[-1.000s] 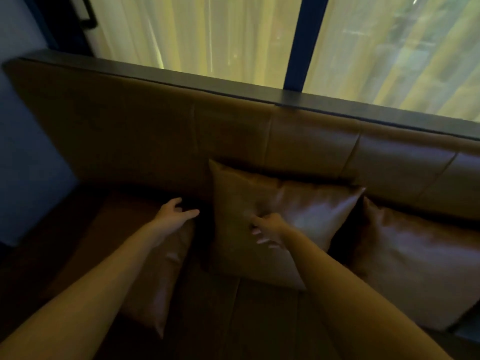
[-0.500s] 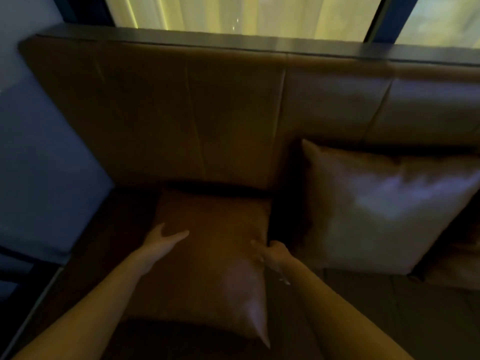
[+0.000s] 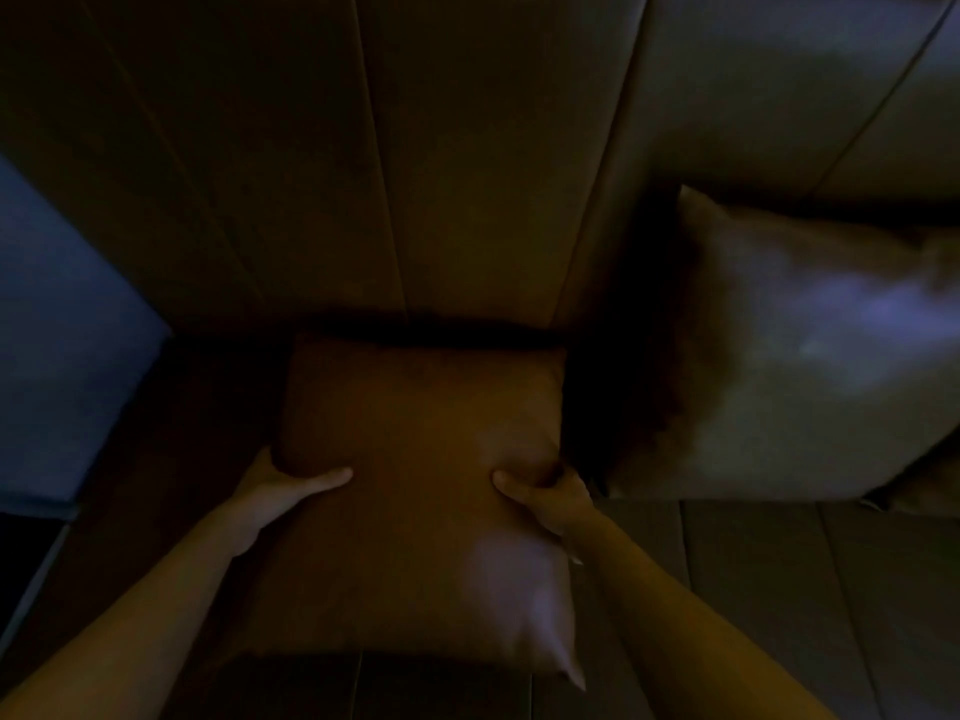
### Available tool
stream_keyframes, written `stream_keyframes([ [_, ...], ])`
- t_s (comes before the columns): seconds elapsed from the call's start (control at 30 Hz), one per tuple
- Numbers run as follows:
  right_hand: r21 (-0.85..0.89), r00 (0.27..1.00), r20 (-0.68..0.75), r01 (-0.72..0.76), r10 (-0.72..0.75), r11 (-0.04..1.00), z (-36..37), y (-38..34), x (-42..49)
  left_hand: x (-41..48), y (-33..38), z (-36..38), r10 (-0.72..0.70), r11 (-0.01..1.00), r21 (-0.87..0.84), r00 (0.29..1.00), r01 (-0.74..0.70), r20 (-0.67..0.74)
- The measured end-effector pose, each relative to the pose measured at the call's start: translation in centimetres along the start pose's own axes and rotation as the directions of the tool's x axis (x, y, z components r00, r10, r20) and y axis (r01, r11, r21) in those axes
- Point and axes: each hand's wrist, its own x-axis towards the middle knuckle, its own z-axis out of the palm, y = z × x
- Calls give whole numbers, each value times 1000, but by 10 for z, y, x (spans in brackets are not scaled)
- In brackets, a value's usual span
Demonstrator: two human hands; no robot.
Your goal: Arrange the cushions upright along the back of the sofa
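Both hands clasp the flat cushion (image 3: 415,491) at lower centre: left hand (image 3: 283,491) and right hand (image 3: 550,493) pinch its side edges. Likely soft, light, slippery-sheened.

A dark gap (image 3: 613,387) lies open between the flat cushion (image 3: 415,459) and the upright cushion (image 3: 810,356).

You face a brown sofa (image 3: 467,174) with a panelled, seamed backrest and a seamed seat. A brown cushion (image 3: 415,511) lies flat on the seat, its far edge near the backrest. To its right, a paler cushion (image 3: 805,366) stands leaning against the backrest, apart from the flat one.
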Motion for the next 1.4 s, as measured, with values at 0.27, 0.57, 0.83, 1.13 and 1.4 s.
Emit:
stream_keyframes([
  [0.27,36,999,-37,25,-24,999,-9,-5,-24,-25,0,-4,88,990,-111,996,-89,-11],
  [0.57,60,960,-84,273,-267,960,-35,-65,-54,-51,60,-20,302,929,-175,942,-326,-148],
  [0.83,-29,946,-156,284,-285,958,-41,-101,-21,-18,98,-3,344,907,-205,927,-369,-146],
  [1.13,-144,960,-139,222,-242,964,-42,-102,-8,-6,109,6,275,927,-239,957,-289,-89],
  [1.4,-66,989,-90,108,-114,992,-48,-141,-39,-50,148,0,278,889,-330,947,-318,-162],
])
